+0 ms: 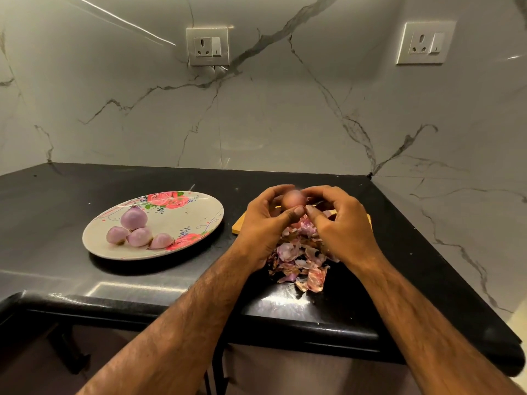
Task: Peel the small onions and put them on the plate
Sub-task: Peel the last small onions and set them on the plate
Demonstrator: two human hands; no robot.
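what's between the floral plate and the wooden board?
Nothing. In the head view, only a narrow strip of bare black countertop separates the plate from the board at its left corner.

- Home kitchen, corner worktop.
- Black polished stone countertop [57, 201], rounded front edge.
- Marble-look wall panels [285, 109] behind, with one switched socket [207, 46] and a second socket [425, 42] to its right.
- Floral plate [182, 220] of peeled onions [133, 218], wooden board [238, 227], heap of onion skins [296, 258]: food prep on the counter.
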